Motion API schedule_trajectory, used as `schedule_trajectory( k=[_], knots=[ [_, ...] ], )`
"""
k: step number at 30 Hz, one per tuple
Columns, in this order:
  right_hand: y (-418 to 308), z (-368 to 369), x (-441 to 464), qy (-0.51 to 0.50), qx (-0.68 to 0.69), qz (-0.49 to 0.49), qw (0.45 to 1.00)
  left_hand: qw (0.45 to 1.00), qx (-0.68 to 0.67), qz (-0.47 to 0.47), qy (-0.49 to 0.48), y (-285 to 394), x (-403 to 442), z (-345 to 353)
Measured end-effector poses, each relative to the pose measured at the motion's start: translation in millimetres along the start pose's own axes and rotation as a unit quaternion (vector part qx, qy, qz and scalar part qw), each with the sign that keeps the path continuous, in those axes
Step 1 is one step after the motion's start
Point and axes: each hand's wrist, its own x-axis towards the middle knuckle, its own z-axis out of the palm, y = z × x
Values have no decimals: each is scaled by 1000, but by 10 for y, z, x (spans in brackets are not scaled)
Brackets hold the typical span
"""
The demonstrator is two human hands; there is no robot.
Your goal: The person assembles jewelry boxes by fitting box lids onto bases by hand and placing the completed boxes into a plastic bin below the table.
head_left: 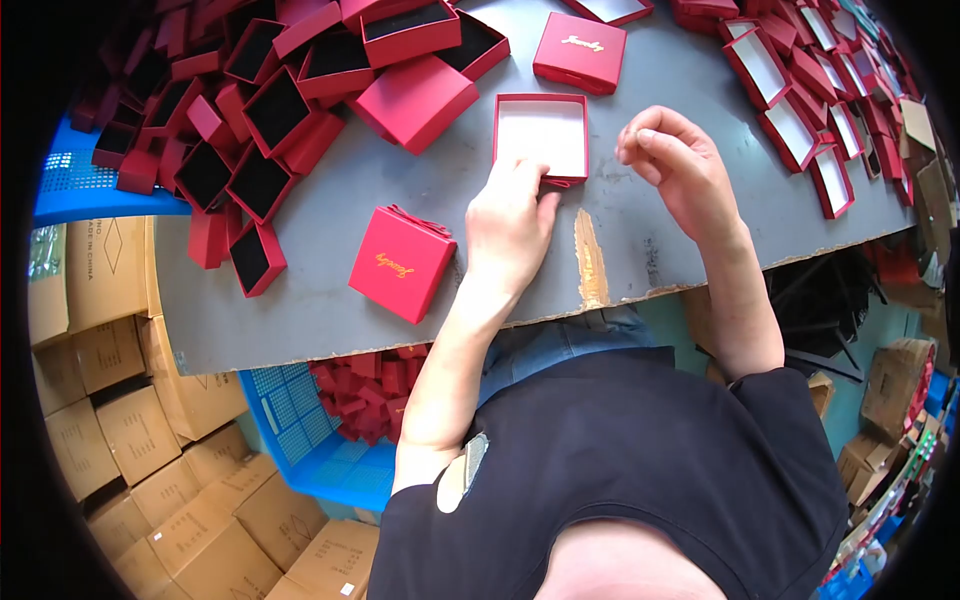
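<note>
A red box lid (541,130), its white inside facing up, rests on the grey table. My left hand (510,225) grips its near edge, with the fingers over the wall and the thumb outside. A bit of red ribbon (562,183) shows at that edge, beside the thumb. To the right of the lid, my right hand (685,165) is raised with thumb and fingertips pinched together; whatever may be between them is too small to make out. A red box with gold lettering (402,263) and a ribbon lies left of my left hand. Another lettered red box (580,52) sits beyond the lid.
Open red boxes with black linings (262,185) are heaped at the left. White-lined red lids (787,135) pile up at the right. Below the worn table edge (590,265) stands a blue basket (330,455) of red pieces. Cardboard cartons (140,430) are stacked at lower left.
</note>
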Motion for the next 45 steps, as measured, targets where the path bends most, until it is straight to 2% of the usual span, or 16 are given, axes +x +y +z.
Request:
schedule_trajectory(
  k=[2,5,8,9,11,15,18,21,24,27,28,31,34,36,39,45],
  knots=[
    [77,-116,24,18,-2,-36,999,1000,9,8,25,-3,-1,-29],
    [1,-170,-19,-8,111,33,993,999,29,3,38,-72,-11,-51],
    [-56,24,-65,71,-211,36,974,999,19,10,26,-96,-17,-91],
    [-36,60,-56,63,-348,-81,932,1000,18,2,12,-70,-23,-116],
    [9,108,-46,39,-581,-303,754,999,27,28,29,22,-27,-152],
    [-73,114,-117,-32,-693,-175,699,994,32,74,72,90,-11,-100],
    [-53,55,-98,-36,-694,-133,707,994,42,76,61,118,-12,-70],
    [-166,127,-102,-76,-502,44,860,998,34,40,27,151,-30,-87],
    [-53,82,-58,-48,-325,72,942,998,-19,46,36,129,-31,-68],
    [55,22,7,-36,-158,-30,986,995,-62,52,57,112,-18,-46],
    [117,-13,25,-50,75,-23,996,996,-74,33,43,109,-22,-52],
    [45,-103,103,-58,252,-53,965,993,-115,-19,18,116,-49,-83],
    [-15,71,-78,13,-145,-121,982,985,-165,-49,25,197,-18,-160],
    [-66,206,-178,25,-439,-250,863,979,-195,-57,34,267,11,-230],
    [-19,326,-222,26,-497,-358,790,961,-257,-95,28,346,39,-284],
    [47,334,-180,24,-537,-408,738,962,-254,-98,27,443,42,-359]
  ],
)
